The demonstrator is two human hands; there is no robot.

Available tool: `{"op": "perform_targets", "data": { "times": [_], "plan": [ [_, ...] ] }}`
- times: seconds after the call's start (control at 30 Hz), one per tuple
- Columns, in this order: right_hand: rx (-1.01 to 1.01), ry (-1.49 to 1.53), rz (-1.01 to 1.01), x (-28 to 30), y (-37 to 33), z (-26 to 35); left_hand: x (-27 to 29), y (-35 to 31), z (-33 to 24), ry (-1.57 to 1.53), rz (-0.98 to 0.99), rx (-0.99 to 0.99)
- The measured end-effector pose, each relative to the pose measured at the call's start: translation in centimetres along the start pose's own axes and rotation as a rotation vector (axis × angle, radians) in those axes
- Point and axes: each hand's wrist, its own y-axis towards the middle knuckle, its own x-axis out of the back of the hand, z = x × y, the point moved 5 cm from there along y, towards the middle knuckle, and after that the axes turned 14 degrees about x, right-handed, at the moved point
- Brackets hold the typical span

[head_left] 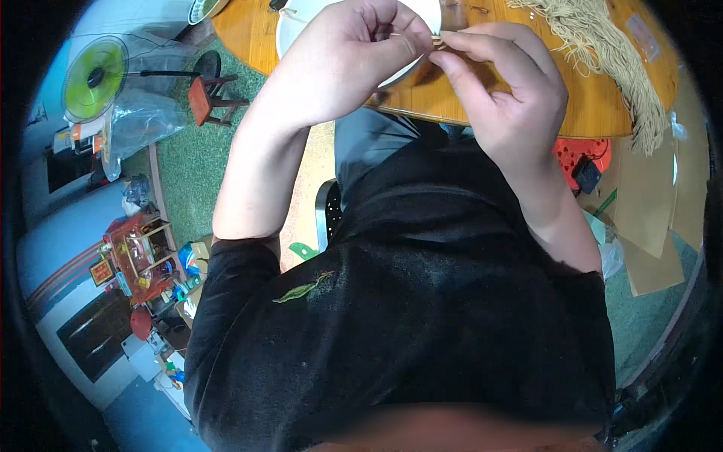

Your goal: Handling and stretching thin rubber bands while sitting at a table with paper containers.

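Observation:
Both my hands meet above the near edge of a round wooden table (527, 105). My left hand (350, 60) and my right hand (501, 83) pinch the same small tan piece (437, 41), which looks like a bit of cord, between fingertips. Under my left hand sits a white bowl (290, 30), mostly hidden. A thick bundle of beige cords (610, 53) lies on the table to the right of my right hand and hangs over its edge.
A green fan (94, 79) and a small red stool (207, 98) stand on the green floor at the left. A red shelf with clutter (139, 256) is lower left. Cardboard pieces (651, 218) and a red crate (580, 154) lie at the right.

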Motion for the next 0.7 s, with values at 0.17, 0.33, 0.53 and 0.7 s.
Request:
{"op": "perform_targets", "data": {
  "times": [0.17,0.33,0.53,0.7],
  "plan": [
    [0.066,-0.05,0.063,0.0,0.7,0.0,-0.1,-0.1,0.1,0.013,0.0,0.004],
    [0.034,-0.053,0.067,-0.3,0.5,0.0,-0.6,-0.3,-0.7,0.052,-0.052,-0.026],
    [-0.101,-0.005,0.073,-0.9,-0.6,-0.7,0.0,-0.4,-0.5,0.027,-0.136,0.033],
    [-0.221,0.177,0.071,-1.6,-2.4,-2.0,1.1,-0.2,-0.8,0.138,-0.278,-0.091]
  ]
}}
